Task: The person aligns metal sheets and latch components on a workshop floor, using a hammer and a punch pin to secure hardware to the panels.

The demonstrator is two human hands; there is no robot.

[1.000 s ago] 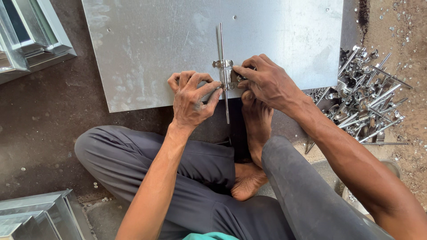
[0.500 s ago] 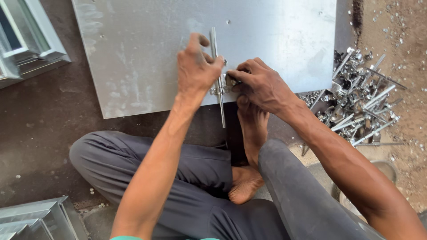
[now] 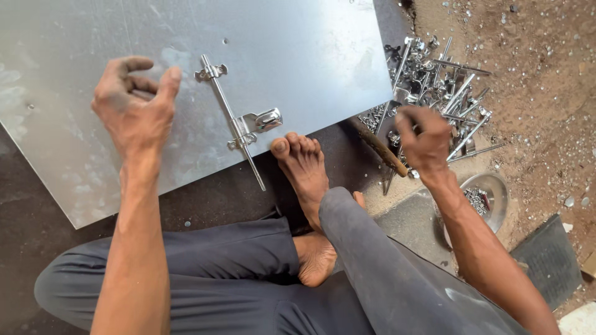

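Nearest, the person's crossed legs in dark grey trousers (image 3: 248,273) fill the bottom of the view, seated on the ground. One bare foot (image 3: 304,167) stretches forward, toes touching the near edge of the galvanised metal sheet (image 3: 298,56).

Landmark: that sheet, lying flat on the dark floor. On it, toward its near edge, sits a chrome tower bolt (image 3: 239,127), rod running diagonally, with one bracket at its far end and a hasp plate near the toes. The rod's near end overhangs the sheet edge. No hand touches it.

Left hand (image 3: 136,105) hovers over the sheet, left of the bolt. Fingers curled loosely, thumb and forefinger apart, nothing held; the fingertips are close to the bolt's far bracket but clear of it.

Right hand (image 3: 425,139) is off the sheet, beyond its right edge, over the near rim of a heap of chrome bolts (image 3: 441,87). Fingers bent down and drawn together; whether they pinch anything cannot be told. A wooden tool handle (image 3: 380,149) lies just beside that hand, between it and the sheet's corner.

Right of the sheet, nearer than the heap, a small steel bowl (image 3: 490,195) holds small fasteners. A dark ribbed mat (image 3: 546,260) lies just past it.

Farther right: sandy ground (image 3: 540,74) scattered with small metal bits.
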